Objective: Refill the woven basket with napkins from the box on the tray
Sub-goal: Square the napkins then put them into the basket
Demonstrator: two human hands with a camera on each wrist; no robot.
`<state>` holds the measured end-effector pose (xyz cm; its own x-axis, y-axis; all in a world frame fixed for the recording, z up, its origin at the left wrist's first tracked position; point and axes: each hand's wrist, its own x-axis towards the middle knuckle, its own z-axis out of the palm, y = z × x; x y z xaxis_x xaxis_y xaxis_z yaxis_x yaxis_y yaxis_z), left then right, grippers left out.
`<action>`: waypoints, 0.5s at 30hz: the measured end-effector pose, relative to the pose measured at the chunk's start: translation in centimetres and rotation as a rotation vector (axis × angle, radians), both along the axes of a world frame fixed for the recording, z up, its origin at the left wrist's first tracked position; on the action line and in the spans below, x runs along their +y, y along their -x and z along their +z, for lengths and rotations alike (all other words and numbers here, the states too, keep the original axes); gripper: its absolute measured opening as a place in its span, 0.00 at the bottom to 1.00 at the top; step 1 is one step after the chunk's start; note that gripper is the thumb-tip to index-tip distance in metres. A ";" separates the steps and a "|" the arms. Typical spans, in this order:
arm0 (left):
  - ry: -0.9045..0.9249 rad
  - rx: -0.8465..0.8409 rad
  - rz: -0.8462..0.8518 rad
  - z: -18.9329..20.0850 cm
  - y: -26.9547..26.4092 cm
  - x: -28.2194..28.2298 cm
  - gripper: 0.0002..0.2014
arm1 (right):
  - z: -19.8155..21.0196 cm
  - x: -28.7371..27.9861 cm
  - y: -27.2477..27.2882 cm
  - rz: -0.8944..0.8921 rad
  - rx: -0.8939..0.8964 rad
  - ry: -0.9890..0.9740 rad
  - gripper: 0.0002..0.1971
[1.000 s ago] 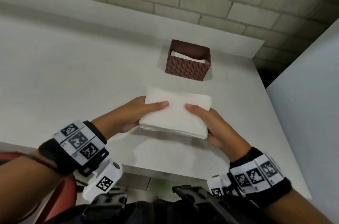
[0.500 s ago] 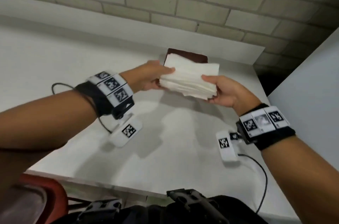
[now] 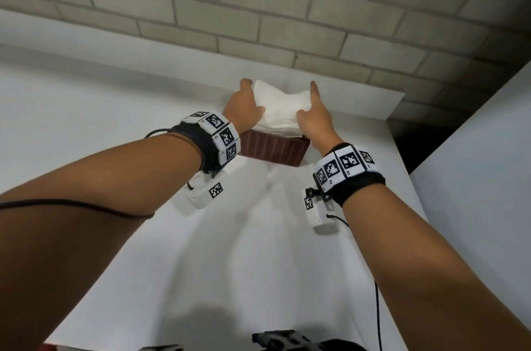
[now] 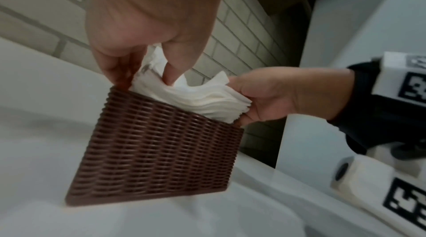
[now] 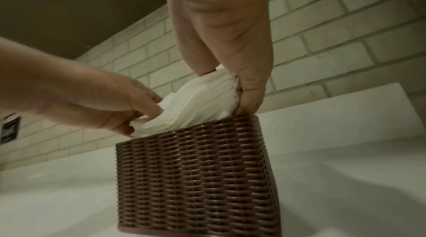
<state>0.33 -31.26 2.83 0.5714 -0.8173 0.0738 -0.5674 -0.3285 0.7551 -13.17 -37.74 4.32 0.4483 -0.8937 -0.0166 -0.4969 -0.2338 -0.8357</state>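
A brown woven basket (image 3: 273, 149) (image 4: 159, 153) (image 5: 198, 175) stands on the white table near the brick wall. A thick stack of white napkins (image 3: 283, 110) (image 4: 196, 100) (image 5: 202, 102) sits partly inside its top, bowed in the middle. My left hand (image 3: 244, 110) (image 4: 147, 44) grips the stack's left end, thumb and fingers pinching it at the basket's rim. My right hand (image 3: 313, 115) (image 5: 232, 62) pinches the right end the same way. The lower part of the stack is hidden inside the basket. No box or tray is in view.
The white table (image 3: 244, 250) runs from me to the brick wall (image 3: 258, 5). A white panel (image 3: 474, 178) stands at the right, with a dark gap behind it. Cables hang from both wrist units.
Both hands carried the napkin stack from near the table's front edge forward and up, then down into the top of the basket. The stack now bends between my hands.
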 end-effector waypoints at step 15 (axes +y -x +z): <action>-0.049 -0.199 -0.038 -0.3 0.8 4.2 0.36 | -1.0 0.2 -2.0 -0.032 0.241 0.010 0.34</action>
<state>-0.47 -27.08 2.55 0.5182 -0.8435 0.1415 -0.7163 -0.3376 0.6107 -11.13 -37.50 3.36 0.4037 -0.9082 -0.1105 -0.6891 -0.2224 -0.6898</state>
